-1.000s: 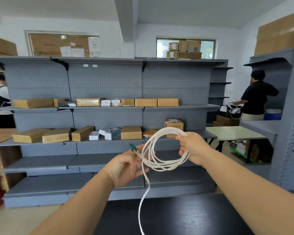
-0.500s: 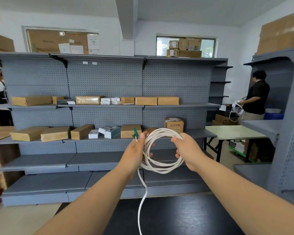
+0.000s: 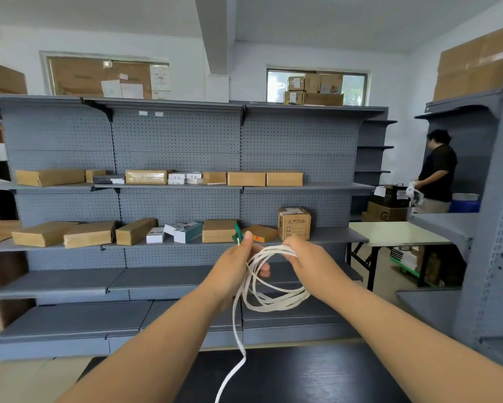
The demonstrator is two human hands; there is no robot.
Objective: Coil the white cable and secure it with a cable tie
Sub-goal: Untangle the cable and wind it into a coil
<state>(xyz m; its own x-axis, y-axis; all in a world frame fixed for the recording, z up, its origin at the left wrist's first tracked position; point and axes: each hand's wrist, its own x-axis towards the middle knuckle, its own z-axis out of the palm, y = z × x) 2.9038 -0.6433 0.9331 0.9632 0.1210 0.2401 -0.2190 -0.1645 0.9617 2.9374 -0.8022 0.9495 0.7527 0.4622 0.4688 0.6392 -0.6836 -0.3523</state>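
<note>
Both hands are held up in front of the grey shelves (image 3: 174,132). The left hand (image 3: 234,267) pinches a green tie (image 3: 236,231) under its thumb, and the tie sticks up above the thumb. Its other fingers curl around the left side of the loops.

The right hand (image 3: 312,261) grips the top of the white cable (image 3: 276,299), with its fingers curled tight around the bunch of strands. The cable hangs in a few loose loops between and below the two hands. One loose end drops down from the left hand and runs off the bottom edge, in front of a black table (image 3: 317,373).

On the shelves lie many flat brown boxes (image 3: 245,178). Some small white boxes (image 3: 176,176) have dark marks that look like "TX", but they are too small to be sure. A brown cube box (image 3: 294,223) just above the hands has little black shipping signs on its front. The papers up on the far wall are too blurry to read.

A person (image 3: 437,173) in a black top stands at the far right, holding something white.
</note>
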